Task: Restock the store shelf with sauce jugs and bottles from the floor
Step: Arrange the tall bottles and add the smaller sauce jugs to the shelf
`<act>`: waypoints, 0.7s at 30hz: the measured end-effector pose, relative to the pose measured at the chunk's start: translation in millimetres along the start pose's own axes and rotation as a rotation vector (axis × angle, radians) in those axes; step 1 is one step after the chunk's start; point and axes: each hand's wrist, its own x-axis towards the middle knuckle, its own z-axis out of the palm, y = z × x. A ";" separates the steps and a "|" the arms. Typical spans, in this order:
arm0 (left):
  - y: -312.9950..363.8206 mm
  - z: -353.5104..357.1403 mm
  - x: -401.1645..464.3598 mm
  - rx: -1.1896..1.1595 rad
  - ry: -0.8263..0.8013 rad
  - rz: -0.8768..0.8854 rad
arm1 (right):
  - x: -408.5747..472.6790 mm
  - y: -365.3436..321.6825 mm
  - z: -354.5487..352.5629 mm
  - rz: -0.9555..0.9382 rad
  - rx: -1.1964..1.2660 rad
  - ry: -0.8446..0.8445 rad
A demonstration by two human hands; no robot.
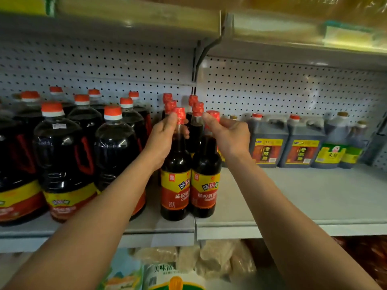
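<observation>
Glossy dark bottles [176,164], ribbed red caps [179,113]

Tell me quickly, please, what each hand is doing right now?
Left hand: grips the neck of the front-left sauce bottle.
Right hand: grips the neck of the front-right sauce bottle.

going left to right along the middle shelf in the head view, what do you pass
Big round jugs with orange caps → left hand holding a slim bottle → right hand holding the next slim bottle → square grey jugs with red labels → jugs with green and yellow labels.
</observation>
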 end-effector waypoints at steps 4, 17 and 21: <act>-8.2 -2.4 4.6 -0.018 -0.052 0.074 | -4.9 2.3 4.3 -0.014 0.059 0.008; -38.9 -16.5 -47.7 0.120 0.029 0.007 | -68.9 93.3 -19.6 -0.070 0.311 -0.360; -71.8 -19.7 -98.2 0.057 0.071 -0.140 | -83.5 120.8 -26.5 -0.013 0.174 -0.490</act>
